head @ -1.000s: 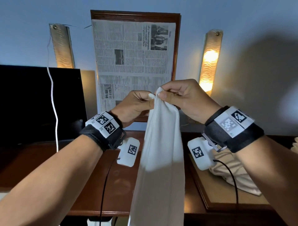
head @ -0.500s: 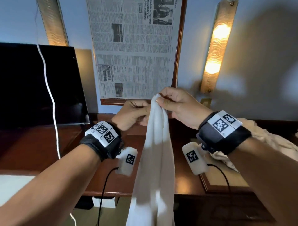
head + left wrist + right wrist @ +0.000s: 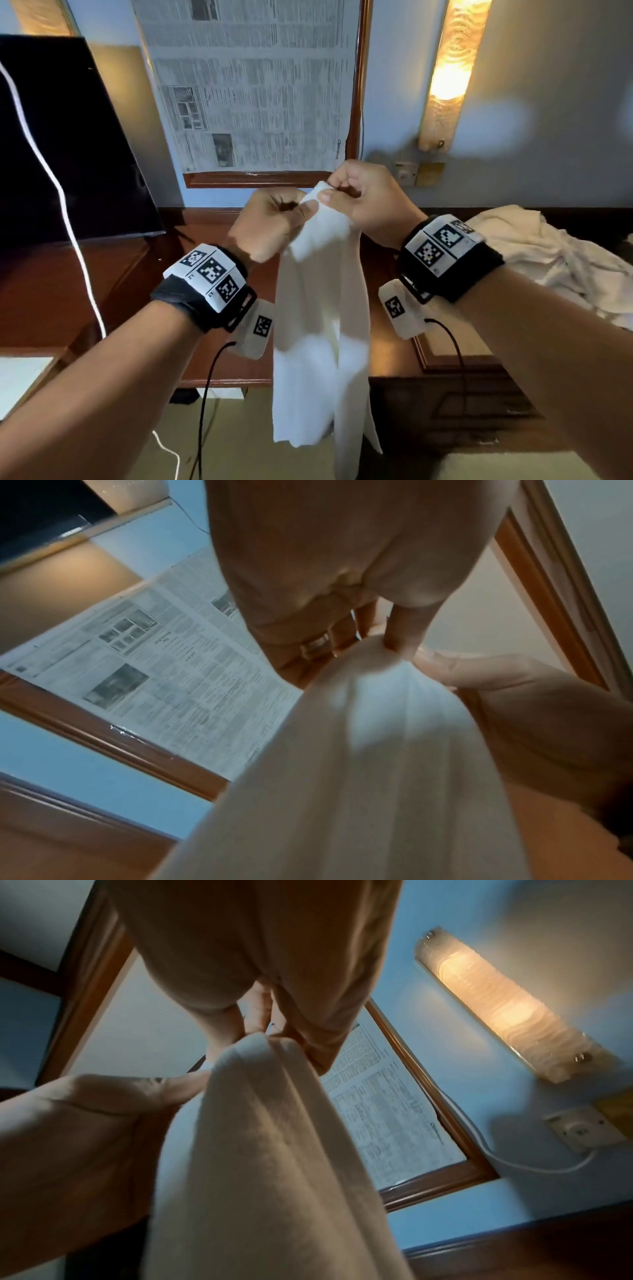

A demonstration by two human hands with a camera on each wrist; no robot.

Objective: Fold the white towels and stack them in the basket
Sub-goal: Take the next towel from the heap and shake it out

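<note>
A long white towel (image 3: 318, 325) hangs down in front of me, above the desk's front edge. My left hand (image 3: 274, 226) and right hand (image 3: 363, 202) are side by side at its top, each pinching a corner of the bunched top edge. Seen from the left wrist, my left hand (image 3: 387, 642) pinches the towel (image 3: 369, 750) between thumb and fingers. From the right wrist, my right hand (image 3: 260, 1034) holds the same towel (image 3: 267, 1150) at its upper fold. No basket is in view.
A pile of unfolded white towels (image 3: 541, 260) lies on the dark wooden desk (image 3: 51, 301) at the right. A black TV screen (image 3: 61, 144) stands at the left, with a white cable (image 3: 61, 192) hanging across it. A newspaper-covered frame (image 3: 253, 85) and a lit wall lamp (image 3: 448, 68) are behind.
My view has tilted downward, so the desk, floor and towel pile show more. Both hands have stayed together at the towel's top edge and still hold it.
</note>
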